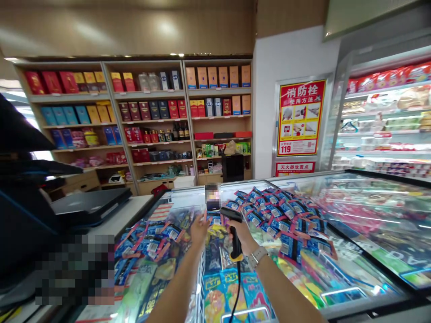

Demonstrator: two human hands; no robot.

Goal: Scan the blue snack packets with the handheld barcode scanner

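Right now the right hand [244,235] is wrapping its fingers around the grip of a black pistol-style barcode scanner [236,244], its butt flashing yellow-orange. Over on the other side, the left hand [199,228] is steadying a blue-and-pink packet [216,221] near the scanner's nose, fingers appearing to pinch its left edge, though blur is making the exact grip hard to read.

Counting up: one scanner, one packet in hand, one pale-strapped watch [257,256], and two heaps of matching barcoded packets lying on the glass-topped chest freezer [367,280], the bigger right heap [279,211] and the smaller left heap [151,240]. Overlaps are defeating any exact packet count. Pixelation is masking two patches, one just beyond the held packet, and the scanner's cord [238,287] is running out of the bottom edge.
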